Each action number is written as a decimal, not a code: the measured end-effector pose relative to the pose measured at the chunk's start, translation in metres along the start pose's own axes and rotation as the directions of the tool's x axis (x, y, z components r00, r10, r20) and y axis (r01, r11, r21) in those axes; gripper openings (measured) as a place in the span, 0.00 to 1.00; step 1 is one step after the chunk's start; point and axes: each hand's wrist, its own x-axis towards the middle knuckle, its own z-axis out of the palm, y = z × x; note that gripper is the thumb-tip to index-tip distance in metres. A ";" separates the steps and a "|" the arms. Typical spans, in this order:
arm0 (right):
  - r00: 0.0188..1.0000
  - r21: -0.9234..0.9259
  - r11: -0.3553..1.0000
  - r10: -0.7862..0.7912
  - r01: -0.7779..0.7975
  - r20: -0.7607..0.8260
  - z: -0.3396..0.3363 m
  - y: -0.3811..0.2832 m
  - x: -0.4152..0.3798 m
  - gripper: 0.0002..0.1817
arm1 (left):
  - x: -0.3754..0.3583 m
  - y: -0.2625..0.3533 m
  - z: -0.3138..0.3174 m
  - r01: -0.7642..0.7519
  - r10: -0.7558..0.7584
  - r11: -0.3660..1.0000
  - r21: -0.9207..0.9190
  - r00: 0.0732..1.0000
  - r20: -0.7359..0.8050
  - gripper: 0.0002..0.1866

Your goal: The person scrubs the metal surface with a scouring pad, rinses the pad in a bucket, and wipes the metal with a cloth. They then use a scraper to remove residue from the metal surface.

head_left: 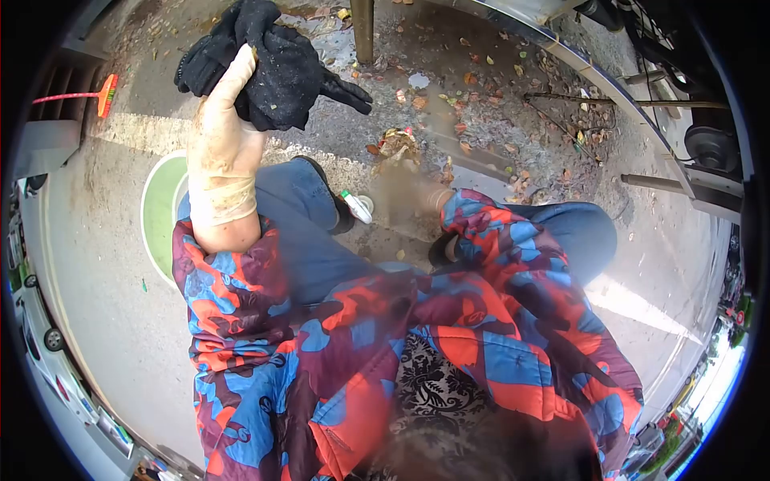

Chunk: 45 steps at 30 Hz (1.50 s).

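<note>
Head view: the left hand (228, 148), thinly gloved in pale material, grips a crumpled black fabric bundle (279, 80), raised off the ground, not set down; handling appears midway. Its other fingers are hidden by the cloth. Right hand (411, 192), blurred near a brownish leafy clump (399, 147): clenched or released, cannot tell. Farther, orange-brown leaves (469, 78) lie on wet grey pavement (449, 48).

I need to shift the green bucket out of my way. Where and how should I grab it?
Take the green bucket's rim on its outer side, coming from the person's left. That edge curves unobstructed, while the left forearm and the denim-covered left leg overlap the inner side. The mouth opens upward, so hooking fingers over the rim looks best; no handle is visible.
</note>
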 end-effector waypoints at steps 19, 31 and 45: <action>0.018 -0.013 1.000 -0.013 0.026 -1.000 -0.258 -0.002 -0.406 0.34 | -0.002 -0.002 0.005 -0.004 0.011 0.998 -0.058 0.994 0.110 0.22; -0.382 0.138 0.973 0.059 -0.182 -0.922 -0.365 0.062 -0.593 0.25 | 0.024 -0.018 -0.007 0.081 -0.081 0.997 0.016 0.997 -0.002 0.20; -0.216 0.089 0.967 0.036 -0.239 -0.976 -0.420 0.087 -0.576 0.21 | 0.030 -0.023 -0.006 0.067 -0.063 0.995 0.076 0.997 -0.054 0.20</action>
